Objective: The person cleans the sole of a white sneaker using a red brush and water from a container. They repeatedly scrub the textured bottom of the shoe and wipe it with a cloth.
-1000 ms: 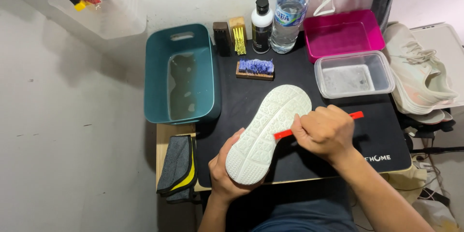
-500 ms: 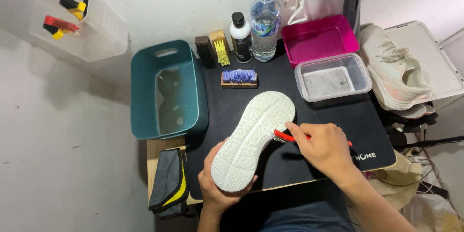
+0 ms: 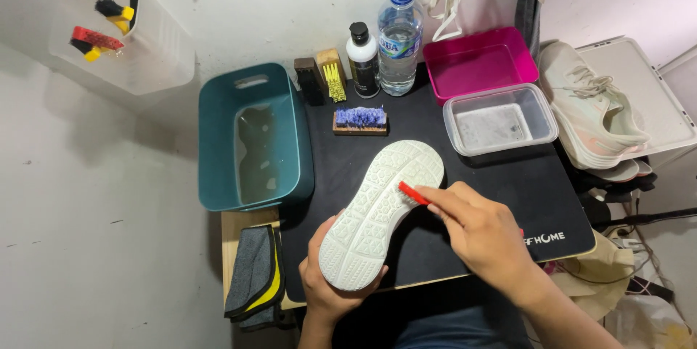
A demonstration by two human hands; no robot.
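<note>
White shoe sole (image 3: 377,214) between teal tub (image 3: 218,138), purple brush (image 3: 360,116) and clear tray (image 3: 541,127).

teal basin with water (image 3: 218,138) 9 o'clock | water bottle (image 3: 399,37) 12 | pink tray (image 3: 481,64) 1 | pale sneaker (image 3: 592,113) 3 | grey-yellow cloth (image 3: 254,273) 7

Single head view, steeply down, close over table (image 3: 341,167)
</note>
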